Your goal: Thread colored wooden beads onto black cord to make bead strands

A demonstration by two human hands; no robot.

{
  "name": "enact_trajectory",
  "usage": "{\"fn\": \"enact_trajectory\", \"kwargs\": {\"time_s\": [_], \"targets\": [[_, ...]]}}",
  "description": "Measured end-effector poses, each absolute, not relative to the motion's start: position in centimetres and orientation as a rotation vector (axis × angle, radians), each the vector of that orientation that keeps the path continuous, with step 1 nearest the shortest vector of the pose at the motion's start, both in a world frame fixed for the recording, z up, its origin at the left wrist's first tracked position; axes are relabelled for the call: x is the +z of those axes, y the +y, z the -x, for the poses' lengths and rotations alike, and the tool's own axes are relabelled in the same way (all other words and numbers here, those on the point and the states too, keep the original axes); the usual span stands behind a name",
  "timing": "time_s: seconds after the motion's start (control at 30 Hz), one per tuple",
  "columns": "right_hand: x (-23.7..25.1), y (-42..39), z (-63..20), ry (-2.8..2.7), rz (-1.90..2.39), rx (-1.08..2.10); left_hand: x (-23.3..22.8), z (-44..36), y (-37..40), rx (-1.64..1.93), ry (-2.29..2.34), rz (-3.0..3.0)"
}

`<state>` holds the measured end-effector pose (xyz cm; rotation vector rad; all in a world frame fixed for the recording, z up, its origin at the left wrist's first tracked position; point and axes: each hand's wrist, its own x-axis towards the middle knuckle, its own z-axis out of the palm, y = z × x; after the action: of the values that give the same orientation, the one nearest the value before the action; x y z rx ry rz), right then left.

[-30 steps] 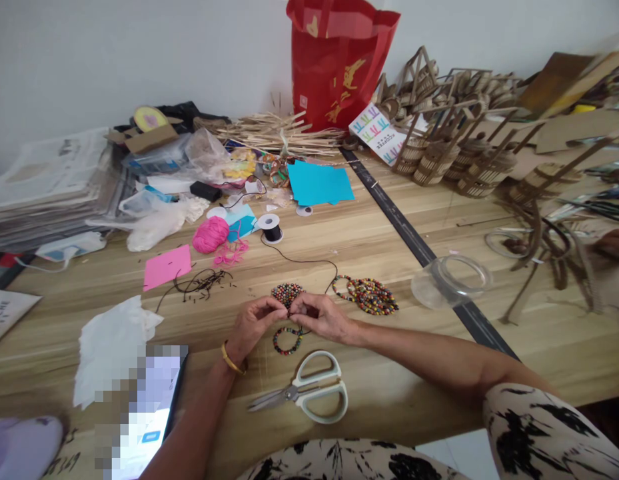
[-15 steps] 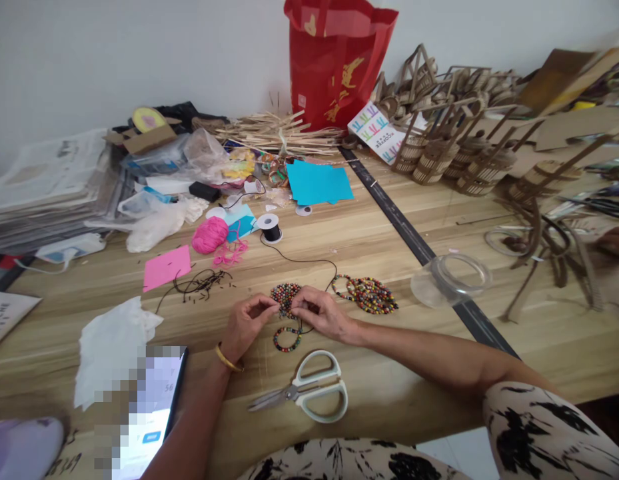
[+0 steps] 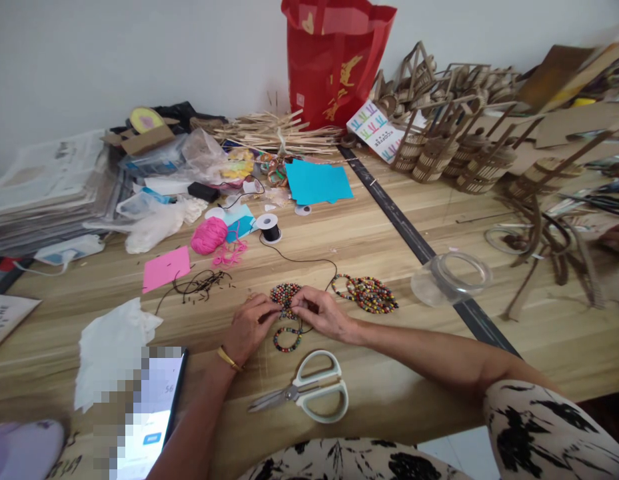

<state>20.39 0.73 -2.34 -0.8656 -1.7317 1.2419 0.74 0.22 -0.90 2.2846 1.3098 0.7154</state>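
Note:
My left hand (image 3: 252, 325), with a gold bangle at its wrist, pinches thumb and fingers together; whatever lies in the pinch is too small to make out. Just across from it, the fingertips of my right hand (image 3: 322, 313) are closed at the black cord (image 3: 309, 261), which runs under this hand from its spool (image 3: 270, 230). A cluster of multicoloured beads (image 3: 285, 291) lies right behind the fingertips. Below them rests a round beaded bracelet (image 3: 288, 340). A heap of beaded bracelets (image 3: 372, 295) is to the right of my right hand.
Scissors (image 3: 302, 393) with white handles lie in front of my hands. Left are a phone (image 3: 154, 427), tissue (image 3: 114, 353), pink paper (image 3: 166, 269) and pink yarn (image 3: 209, 235). A clear plastic ring (image 3: 462, 277) lies right; small woven baskets (image 3: 484, 170) stand behind. Another person's hand (image 3: 616, 238) shows at far right.
My left hand has turned more palm-down and its fingertips have come closer to my right fingertips. My right hand is almost still.

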Motion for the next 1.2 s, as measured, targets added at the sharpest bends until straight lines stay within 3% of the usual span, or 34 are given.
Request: {"fn": "enact_trajectory", "kwargs": {"time_s": [0.6, 1.2], "targets": [[-2.56, 0.77, -20.32, -1.737, 0.844, 1.251, -1.21, -1.05, 0.32, 0.714, 1.325, -2.351], [-2.37, 0.73, -20.45, -1.779, 0.866, 1.254, -1.23, -1.67, 0.40, 0.927, 1.319, -1.505]]}}
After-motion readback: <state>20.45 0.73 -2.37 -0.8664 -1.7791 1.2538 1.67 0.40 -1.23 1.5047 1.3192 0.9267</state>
